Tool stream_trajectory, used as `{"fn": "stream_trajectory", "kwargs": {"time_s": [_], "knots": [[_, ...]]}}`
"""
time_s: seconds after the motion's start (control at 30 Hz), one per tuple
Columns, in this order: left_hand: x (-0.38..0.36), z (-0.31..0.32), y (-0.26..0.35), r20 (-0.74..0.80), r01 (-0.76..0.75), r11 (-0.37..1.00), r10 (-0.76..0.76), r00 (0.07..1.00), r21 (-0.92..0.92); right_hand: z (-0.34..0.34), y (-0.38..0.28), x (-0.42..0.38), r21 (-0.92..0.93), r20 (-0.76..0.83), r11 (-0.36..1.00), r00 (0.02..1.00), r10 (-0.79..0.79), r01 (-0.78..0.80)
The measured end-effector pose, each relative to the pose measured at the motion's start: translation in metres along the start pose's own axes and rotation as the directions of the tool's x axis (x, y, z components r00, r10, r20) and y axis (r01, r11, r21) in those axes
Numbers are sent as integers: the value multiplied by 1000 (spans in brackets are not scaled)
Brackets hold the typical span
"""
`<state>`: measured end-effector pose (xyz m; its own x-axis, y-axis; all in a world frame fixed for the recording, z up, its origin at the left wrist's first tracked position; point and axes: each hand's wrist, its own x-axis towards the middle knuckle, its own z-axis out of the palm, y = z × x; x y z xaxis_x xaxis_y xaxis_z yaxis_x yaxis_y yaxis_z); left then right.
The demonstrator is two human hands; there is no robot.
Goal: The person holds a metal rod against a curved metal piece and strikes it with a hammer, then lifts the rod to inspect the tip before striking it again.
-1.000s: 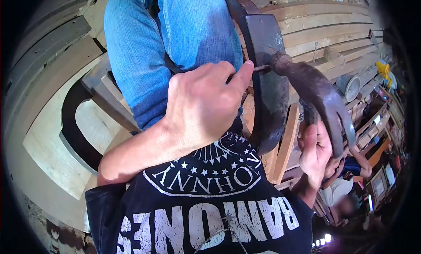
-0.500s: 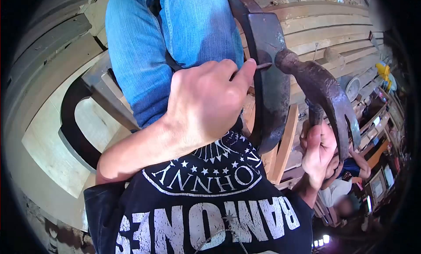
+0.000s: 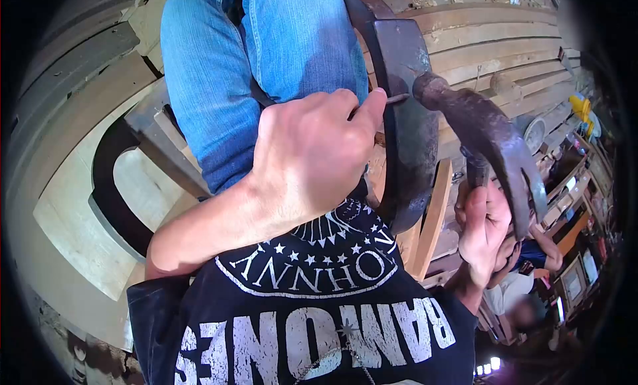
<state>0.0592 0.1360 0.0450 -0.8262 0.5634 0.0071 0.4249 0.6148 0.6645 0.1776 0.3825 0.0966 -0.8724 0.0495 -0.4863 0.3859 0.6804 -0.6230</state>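
Observation:
My left hand [image 3: 319,145] reaches across in front of my shirt, closed in a pinch around a thin nail [image 3: 397,100]. The nail's free end sticks out to the right, over the face of a dark, curved, worn-looking piece [image 3: 411,139] beside my leg. On the right, my right hand [image 3: 484,212] is wrapped around the handle of a claw hammer [image 3: 488,122]. The hammer's round striking face is a short gap from the nail's free end, and its claw points down to the right.
Long wooden boards [image 3: 495,36] lie at the upper right. A light wood strip [image 3: 428,222] stands by the dark piece. A black curved frame [image 3: 109,185] lies on pale panels at left. Another person [image 3: 522,285] is at the right, near cluttered shelves [image 3: 578,192].
The hammer head has shifted slightly left, closer to the nail. My left hand has hardly moved and still pinches the nail.

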Motion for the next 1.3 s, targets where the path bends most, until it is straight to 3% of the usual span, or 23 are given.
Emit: {"fn": "stream_trajectory", "kwargs": {"time_s": [0.13, 0.23, 0.27, 0.3, 0.37, 0.43, 0.5, 0.53, 0.67, 0.83, 0.9, 0.97, 1.03, 1.07, 1.17, 1.2, 1.3], "knots": [[0, 3, -1, -17, -9, 1000, 9, 1000, 4, 7, -3, -7, -48, -165, 982, 972, 170, -180], [0, 2, -1, -2, 3, 1000, -3, 1000, 14, 2, -14, 0, -3, -117, 986, 979, 166, -167], [-2, 2, -1, 2, 7, 1000, -7, 1000, 12, 1, -13, -1, 272, -45, 916, 947, 318, -295], [-1, 1, 0, 5, 10, 1000, -10, 1000, 13, 2, -11, -2, 272, -44, 916, 947, 319, -296], [0, 2, 0, 3, 7, 1000, -7, 1000, 13, 5, -6, -3, -112, -149, 988, 984, 93, -111], [0, 3, -1, -17, 1, 1000, -1, 1000, -5, 7, -11, 0, -57, -150, 994, 985, 89, -98], [0, 2, -1, -5, 9, 1000, -9, 1000, 2, 5, -9, -2, -54, -121, 998, 992, -20, 13], [0, 1, -1, 6, 11, 1000, -11, 1000, 6, 4, -8, 3, 130, -20, 992, 1000, 12, -9], [0, 4, -2, -8, 18, 1000, -18, 1000, 4, 9, -15, 12, 65, -100, 995, 993, -64, 71], [-1, 5, -2, -20, 8, 1000, -8, 1000, 2, 5, -16, 11, 192, -46, 981, 999, 20, -11], [-1, 3, -1, -13, 10, 1000, -10, 1000, -2, 9, -13, 9, -266, -170, 958, 972, -160, 111], [0, 1, -1, -2, 20, 1000, -20, 1000, -5, 5, -9, 2, -227, -188, 973, 979, -82, 38], [0, 1, -1, 16, 15, 1000, -15, 1000, 12, -1, -10, 0, 195, 32, 933, 953, 302, -302], [0, 2, -1, 15, 12, 1000, -12, 1000, 11, 10, -2, -6, -83, -210, 984, 968, 140, -160], [0, 3, -2, -11, 19, 1000, -19, 1000, 1, 10, -6, -4, -201, -275, 973, 960, 53, -111], [0, 3, -2, -11, 13, 1000, -13, 1000, 13, 2, -17, 4, 59, -106, 973, 967, 230, -225], [-2, 5, -3, -14, 8, 1000, -8, 1000, 24, 7, -16, 4, 120, -131, 971, 966, 223, -208]]}}
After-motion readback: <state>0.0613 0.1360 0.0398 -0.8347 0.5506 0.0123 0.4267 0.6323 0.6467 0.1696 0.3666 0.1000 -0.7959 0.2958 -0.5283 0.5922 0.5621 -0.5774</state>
